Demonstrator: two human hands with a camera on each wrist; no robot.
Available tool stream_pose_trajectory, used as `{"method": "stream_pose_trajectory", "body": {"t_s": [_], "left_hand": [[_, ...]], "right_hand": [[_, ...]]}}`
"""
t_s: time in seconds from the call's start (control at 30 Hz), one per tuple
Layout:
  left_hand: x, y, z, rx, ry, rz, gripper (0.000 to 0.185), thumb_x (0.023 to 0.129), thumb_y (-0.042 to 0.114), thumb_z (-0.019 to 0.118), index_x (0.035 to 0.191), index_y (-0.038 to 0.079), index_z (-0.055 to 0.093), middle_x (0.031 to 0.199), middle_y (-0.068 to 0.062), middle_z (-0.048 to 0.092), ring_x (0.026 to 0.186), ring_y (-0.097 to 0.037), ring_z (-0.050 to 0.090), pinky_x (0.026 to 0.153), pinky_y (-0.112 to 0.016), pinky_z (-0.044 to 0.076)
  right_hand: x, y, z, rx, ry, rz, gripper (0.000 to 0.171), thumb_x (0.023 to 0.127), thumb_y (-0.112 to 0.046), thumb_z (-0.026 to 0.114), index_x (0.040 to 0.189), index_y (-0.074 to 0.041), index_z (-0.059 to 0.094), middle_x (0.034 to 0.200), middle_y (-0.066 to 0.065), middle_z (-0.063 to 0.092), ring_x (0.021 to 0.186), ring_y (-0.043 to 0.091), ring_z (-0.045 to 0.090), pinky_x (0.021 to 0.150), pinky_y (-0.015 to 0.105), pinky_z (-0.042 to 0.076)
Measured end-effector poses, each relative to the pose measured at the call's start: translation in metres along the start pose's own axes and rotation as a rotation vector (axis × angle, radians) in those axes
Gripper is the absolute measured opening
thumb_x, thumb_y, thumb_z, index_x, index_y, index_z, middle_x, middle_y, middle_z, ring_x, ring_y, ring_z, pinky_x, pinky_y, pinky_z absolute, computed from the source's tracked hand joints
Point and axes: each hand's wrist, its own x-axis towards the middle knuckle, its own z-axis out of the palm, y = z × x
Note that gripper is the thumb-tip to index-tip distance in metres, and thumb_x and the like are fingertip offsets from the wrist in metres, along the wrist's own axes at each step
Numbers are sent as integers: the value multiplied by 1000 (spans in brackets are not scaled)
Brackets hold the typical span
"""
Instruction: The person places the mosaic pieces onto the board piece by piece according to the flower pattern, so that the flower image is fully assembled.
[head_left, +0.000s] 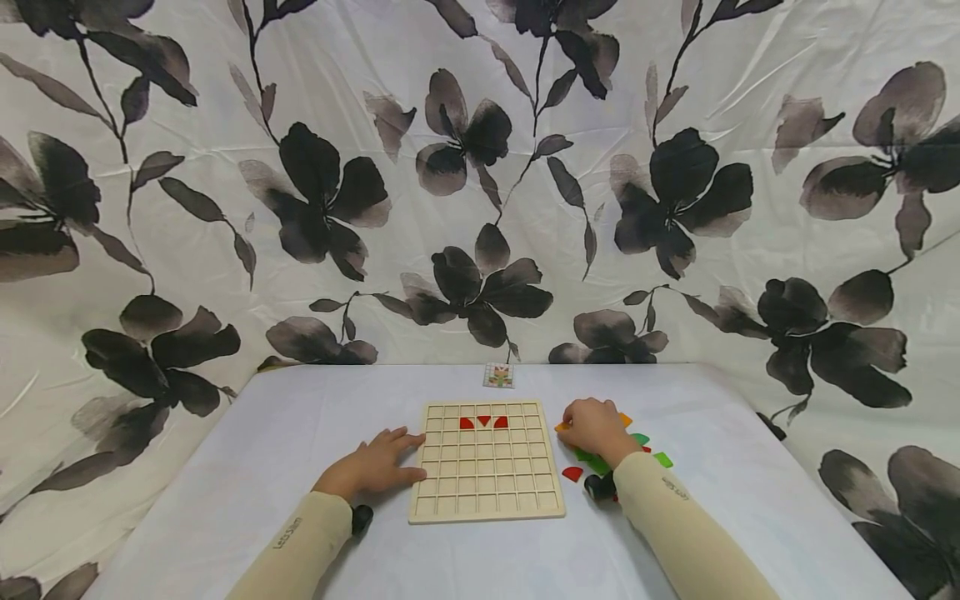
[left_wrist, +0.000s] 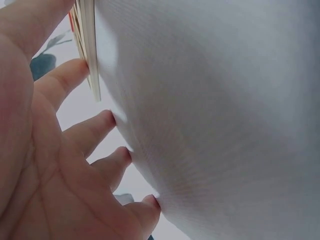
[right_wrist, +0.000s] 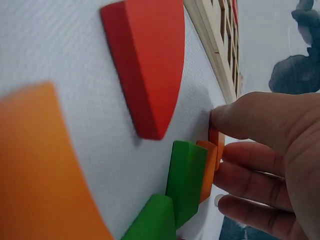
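A wooden grid board [head_left: 487, 518] lies on the white table with two red quarter-circle pieces [head_left: 467, 424] and a red triangle [head_left: 483, 420] between them, near its far side. My left hand [head_left: 378, 467] rests at the board's left side, fingers spread, thumb and index finger touching its edge. Right of the board, my right hand [head_left: 595, 427] pinches an orange piece [right_wrist: 214, 136] between thumb and fingers, low over the table. Another orange piece [right_wrist: 206, 172] and a green piece [right_wrist: 186, 177] lie right beside those fingers. The hand hides part of the pile in the head view.
A small card with a coloured grid pattern [head_left: 498, 376] lies beyond the board, near the table's far edge. A loose red piece [head_left: 572, 474] sits by the board's right edge. Green pieces [head_left: 663, 459] lie around my right wrist. A floral cloth [head_left: 480, 208] hangs behind the table.
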Motion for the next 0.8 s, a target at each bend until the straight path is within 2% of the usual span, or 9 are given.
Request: {"method": "stream_pose_trajectory", "body": {"t_s": [0.17, 0.3, 0.53, 0.8], "left_hand": [[-1, 1, -1, -5, -1, 1, 73, 85, 54, 65, 145, 18, 46, 153, -19, 36, 144, -45, 26, 107, -74, 19], [-2, 1, -2, -5, 1, 12, 72, 85, 53, 66, 144, 17, 47, 152, -19, 37, 143, -46, 27, 106, -75, 20], [-2, 1, -2, 5, 9, 14, 72, 85, 53, 66, 143, 16, 47, 152, -19, 38, 142, -46, 28, 106, -75, 20], [-1, 1, -2, -6, 4, 11, 73, 84, 54, 66, 144, 16, 47, 152, -20, 37, 143, -46, 27, 107, -75, 19]], "right_hand": [[2, 0, 3, 30, -3, 8, 28, 80, -30, 74, 102, -13, 75, 96, -2, 73, 87, 17, 60, 90, 45, 41], [4, -4, 2, 31, 24, -21, 26, 78, -28, 75, 101, -15, 75, 95, -3, 71, 89, 17, 59, 86, 43, 41], [2, -26, -8, 41, 79, -126, 26, 76, -26, 77, 101, -18, 75, 93, -3, 69, 89, 18, 59, 78, 41, 41], [1, -60, -11, 107, 59, -259, 26, 79, -22, 76, 105, -18, 74, 98, -3, 70, 97, 21, 60, 88, 46, 41]]}}
